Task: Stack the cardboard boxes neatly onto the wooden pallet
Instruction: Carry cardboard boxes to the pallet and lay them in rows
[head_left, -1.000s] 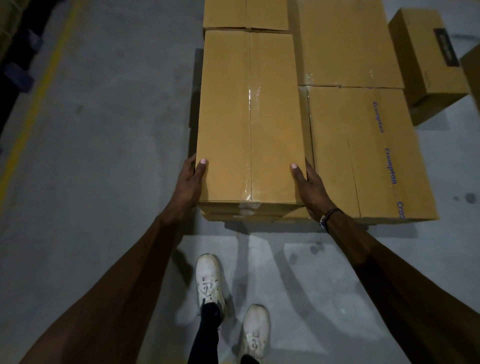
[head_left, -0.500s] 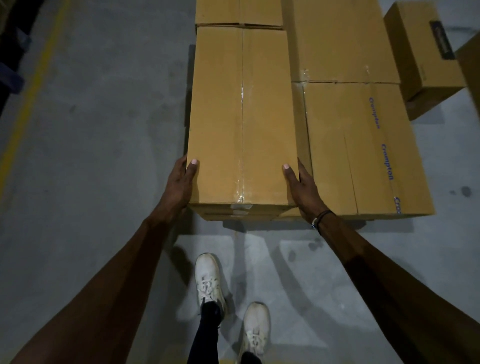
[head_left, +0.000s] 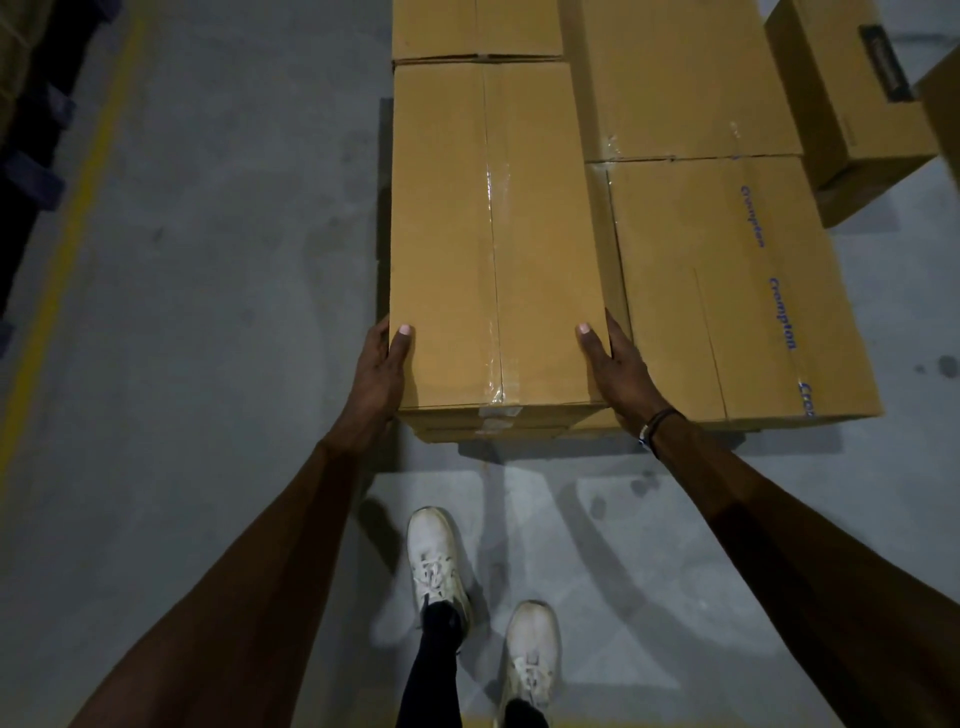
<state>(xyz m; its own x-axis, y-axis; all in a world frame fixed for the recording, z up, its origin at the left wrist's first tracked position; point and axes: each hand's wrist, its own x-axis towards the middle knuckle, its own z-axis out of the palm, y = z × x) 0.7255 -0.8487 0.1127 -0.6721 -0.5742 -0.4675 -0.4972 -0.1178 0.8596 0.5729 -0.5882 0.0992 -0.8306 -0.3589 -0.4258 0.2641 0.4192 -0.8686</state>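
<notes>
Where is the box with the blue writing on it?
The box with blue writing lies right of the taped box that both hands hold, by the right hand.

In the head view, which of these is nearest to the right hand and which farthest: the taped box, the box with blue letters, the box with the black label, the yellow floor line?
From the right hand:
1. Taped box, held on its right side.
2. Box with blue letters, just to the right.
3. Box with the black label, upper right, on the floor.
4. Yellow floor line, far left.
</notes>
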